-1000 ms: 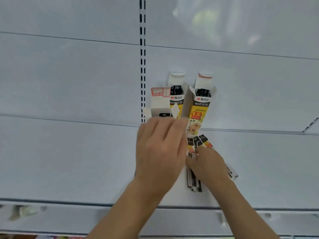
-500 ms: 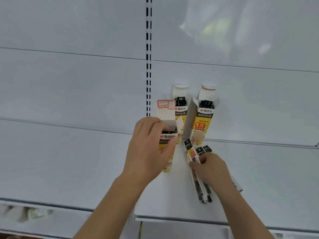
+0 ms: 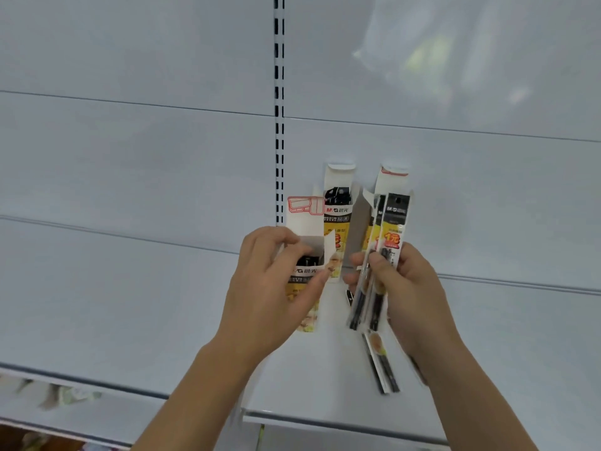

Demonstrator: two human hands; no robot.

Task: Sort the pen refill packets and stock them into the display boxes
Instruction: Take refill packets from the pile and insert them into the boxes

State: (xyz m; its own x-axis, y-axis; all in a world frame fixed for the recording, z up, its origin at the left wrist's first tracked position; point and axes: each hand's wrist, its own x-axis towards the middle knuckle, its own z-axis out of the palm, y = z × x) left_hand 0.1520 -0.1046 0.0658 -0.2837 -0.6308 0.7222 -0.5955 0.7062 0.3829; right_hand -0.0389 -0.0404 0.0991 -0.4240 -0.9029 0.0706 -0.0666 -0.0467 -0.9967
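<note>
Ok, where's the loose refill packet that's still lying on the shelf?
In the head view, the loose refill packet lies flat on the white shelf, lower right, just below the packets held in the right hand.

We read "M&G" with Chinese characters on the black band of the middle display box (image 3: pixel 337 210), and the same mark on the near box (image 3: pixel 305 271) at its 7 o'clock. At the middle box's 3 o'clock, the raised refill packet (image 3: pixel 394 229) shows "M&G" above a red "1元". Smaller print is illegible.
</note>
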